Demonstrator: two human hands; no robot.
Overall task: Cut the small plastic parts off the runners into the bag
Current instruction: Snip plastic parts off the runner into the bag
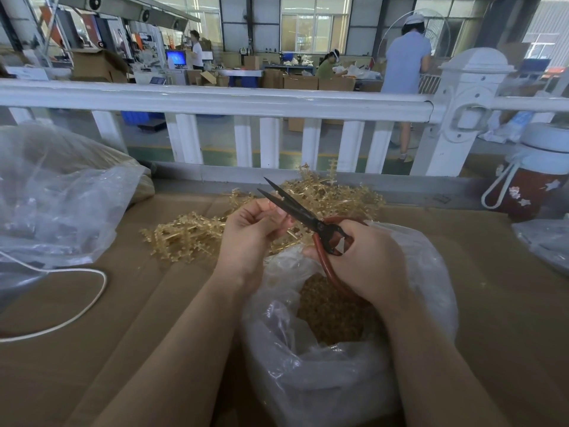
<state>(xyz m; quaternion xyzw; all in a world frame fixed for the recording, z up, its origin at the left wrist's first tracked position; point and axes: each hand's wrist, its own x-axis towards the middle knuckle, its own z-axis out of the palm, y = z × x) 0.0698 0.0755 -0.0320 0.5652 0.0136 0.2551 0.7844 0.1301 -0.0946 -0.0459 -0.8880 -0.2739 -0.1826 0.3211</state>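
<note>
- Both forearms reached up from the bottom of the frame and met at its centre, above the open mouth of the bag [308,380].
- The right hand [366,257] had its fingers curled through the red loop handles of one pair of scissors [301,214]; its grip was closed firmly on them. The black blades pointed toward the upper left of the frame and stood a little apart at the tips.
- The left hand [249,229] was raised with fingers bent, pinching a thin amber runner [288,232] just left of the blades; the grip was narrow, fingertips close to the thumb.
- The runner ran from that pinch down to the right, passing under the blades near their pivot, directly over the bag.
- Cut parts [332,312], too many to count, lay heaped inside the bag at lower centre.
- The pile of uncut runners [191,235] sprawled on the worktop [92,349] behind the hands, centre of the frame, also beyond counting.
- One more clear bag [55,195] sat at the left, one white cord [77,315] looped below it, and one red flask [529,186] stood at the right edge.
</note>
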